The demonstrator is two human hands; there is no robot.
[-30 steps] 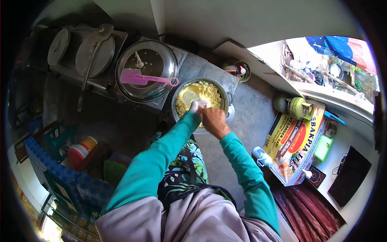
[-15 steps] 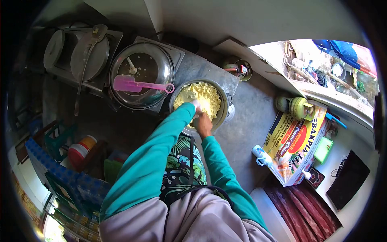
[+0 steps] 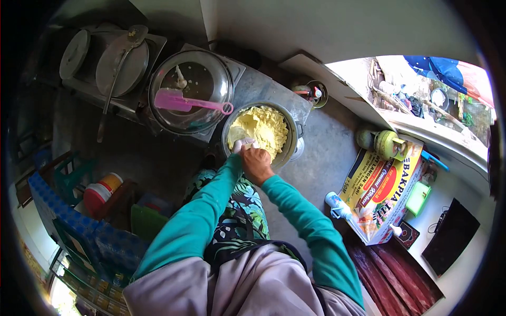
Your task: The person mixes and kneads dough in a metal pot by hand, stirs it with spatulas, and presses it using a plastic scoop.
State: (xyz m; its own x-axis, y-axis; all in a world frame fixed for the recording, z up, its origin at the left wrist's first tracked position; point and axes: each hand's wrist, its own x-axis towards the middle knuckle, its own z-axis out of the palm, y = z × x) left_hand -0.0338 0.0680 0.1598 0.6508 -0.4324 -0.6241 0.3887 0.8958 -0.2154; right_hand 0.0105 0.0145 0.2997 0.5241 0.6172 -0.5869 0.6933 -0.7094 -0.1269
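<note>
From my feed, the right hand (image 3: 257,164) and left hand (image 3: 243,145) curl closed round a pale paddle (image 3: 239,132), likely for leverage, its blade in yellow mash (image 3: 269,127) inside the pot (image 3: 289,148). Beyond, a spatula (image 3: 176,101) lies across a lid (image 3: 204,87), presumably kept handy.

Pink spatula (image 3: 176,100) lies on round lid (image 3: 206,78), ring end at right edge. Printed box (image 3: 377,192): gas cylinder (image 3: 388,145) by upper edge, blue-white bottle (image 3: 338,204) by left.

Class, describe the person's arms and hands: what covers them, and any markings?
Both arms wear long, close-fitting, plain teal sleeves without visible print. Mauve-grey cloth covers the shoulders. The right hand is ungloved; the left hand is unclear.
</note>
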